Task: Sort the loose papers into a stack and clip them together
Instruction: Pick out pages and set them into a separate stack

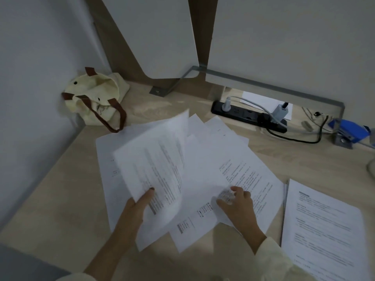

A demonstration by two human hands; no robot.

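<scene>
Several loose printed sheets (pixel 205 157) lie fanned and overlapping on the middle of the wooden desk (pixel 60 189). My left hand (pixel 138 205) grips a few of them, the held sheets (pixel 154 159), by their lower left edge, thumb on top, and they are lifted and blurred. My right hand (pixel 237 205) rests on a printed page, with fingers pinching a curled corner (pixel 225 194). A separate squared stack of printed pages (pixel 322 226) lies at the right. No clip can be made out.
A cream tote bag (pixel 95 98) with brown handles slumps in the far left corner. A black power strip (pixel 247 116) with plugs and cables lies at the back. A blue stapler (pixel 349 131) sits at the far right. White panels stand behind.
</scene>
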